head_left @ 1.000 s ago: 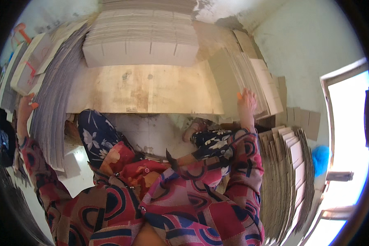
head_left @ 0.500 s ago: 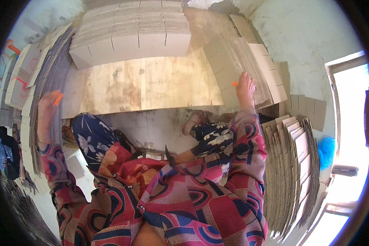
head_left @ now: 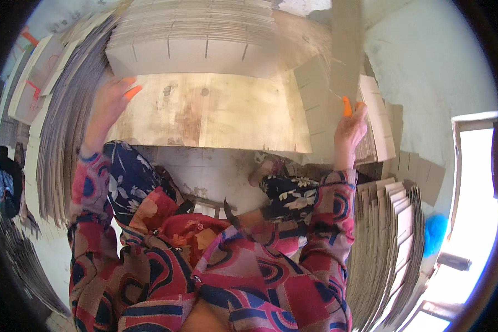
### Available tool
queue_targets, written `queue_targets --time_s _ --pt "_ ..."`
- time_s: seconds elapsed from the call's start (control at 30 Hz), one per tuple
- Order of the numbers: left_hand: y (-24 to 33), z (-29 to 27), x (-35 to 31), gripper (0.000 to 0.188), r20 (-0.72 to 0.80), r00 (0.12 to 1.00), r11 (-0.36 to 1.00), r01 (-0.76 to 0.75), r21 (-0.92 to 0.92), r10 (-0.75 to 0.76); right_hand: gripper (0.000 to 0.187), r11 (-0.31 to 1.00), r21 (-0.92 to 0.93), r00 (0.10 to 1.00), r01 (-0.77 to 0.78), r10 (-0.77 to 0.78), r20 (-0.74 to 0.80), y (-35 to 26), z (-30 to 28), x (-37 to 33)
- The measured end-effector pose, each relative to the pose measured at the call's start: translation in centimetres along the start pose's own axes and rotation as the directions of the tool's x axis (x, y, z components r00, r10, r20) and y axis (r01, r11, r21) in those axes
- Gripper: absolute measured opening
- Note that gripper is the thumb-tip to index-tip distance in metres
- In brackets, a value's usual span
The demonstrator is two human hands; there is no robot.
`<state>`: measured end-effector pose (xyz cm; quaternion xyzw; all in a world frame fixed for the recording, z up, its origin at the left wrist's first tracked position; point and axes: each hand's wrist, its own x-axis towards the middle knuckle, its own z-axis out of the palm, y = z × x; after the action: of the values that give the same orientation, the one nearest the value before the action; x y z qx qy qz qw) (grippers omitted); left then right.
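My right hand (head_left: 351,131) grips the lower end of a long cardboard strip (head_left: 346,52), which stands raised over the right side of the board. Orange covers sit on the thumb and a fingertip. My left hand (head_left: 106,106), a little blurred, hovers at the board's left edge beside a tall stack of cardboard sheets (head_left: 74,91). Its orange-covered thumb and finger are slightly apart, with nothing visible between them. Below the raised strip lies a pile of slotted cardboard pieces (head_left: 311,99).
A pale wooden board (head_left: 232,113) spans the space before my knees. Slotted cardboard strips (head_left: 188,55) are stacked along its far side. More cardboard pieces (head_left: 379,232) stand on edge at the right, near a blue bundle (head_left: 436,235) and a bright doorway (head_left: 478,182).
My right hand has lifted a cardboard strip from the right pile. My left hand has moved right and farther forward, toward the board. The view has shifted slightly.
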<state>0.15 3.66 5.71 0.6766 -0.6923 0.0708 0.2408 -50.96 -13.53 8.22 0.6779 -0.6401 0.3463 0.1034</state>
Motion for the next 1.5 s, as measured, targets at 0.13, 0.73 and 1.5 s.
queue_targets --time_s 0.13,0.73,1.5 --pt "2.2 5.6 6.4 0.032 -0.153 0.976 0.986 -0.163 -0.042 0.155 0.033 0.952 0.278 0.992 0.129 -0.118 -0.054 -4.2 1.0 -1.1" --pt "5.6 17.8 18.9 0.030 0.092 0.985 0.977 -0.160 0.140 0.148 0.047 0.876 0.482 0.990 0.033 -0.096 0.106 -9.7 4.8 -2.9" --pt "12.9 13.4 13.8 0.014 0.029 0.874 0.865 -0.474 -0.165 0.484 0.052 0.900 0.415 0.987 0.133 -0.159 0.029 -10.1 3.3 -3.3"
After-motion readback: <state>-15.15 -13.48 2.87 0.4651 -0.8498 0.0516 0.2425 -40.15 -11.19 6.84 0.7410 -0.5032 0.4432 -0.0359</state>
